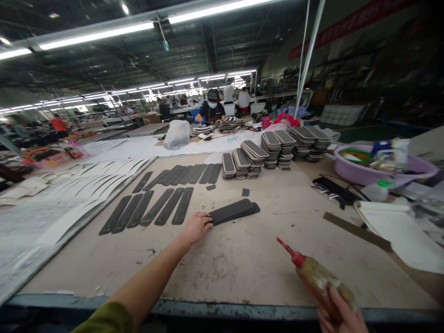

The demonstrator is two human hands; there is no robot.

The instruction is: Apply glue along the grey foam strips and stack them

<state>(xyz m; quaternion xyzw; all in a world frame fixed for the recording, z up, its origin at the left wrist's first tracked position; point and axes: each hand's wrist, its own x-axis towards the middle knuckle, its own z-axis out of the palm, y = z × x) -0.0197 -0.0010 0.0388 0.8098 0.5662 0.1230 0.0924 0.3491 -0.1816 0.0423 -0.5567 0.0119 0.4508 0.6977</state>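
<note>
My left hand (198,227) pinches the left end of a small pile of dark flat strips (233,211) on the table. In my right hand (338,310), near the front edge, is a glue bottle (321,277) with a red nozzle that points up and left. Two rows of dark rounded strips lie to the left; the front-row strips (166,206) look glossy. Stacks of light-edged dark pieces (253,155) stand behind. Two small dark scraps lie near the pile, one of them a little square (245,192).
A purple basin (412,173) with assorted items sits at the right, near an open notebook (398,226) and a brown strip (357,230). White cut sheets (86,185) cover the left side. A masked person (211,111) sits across the table beside a white bag (176,134).
</note>
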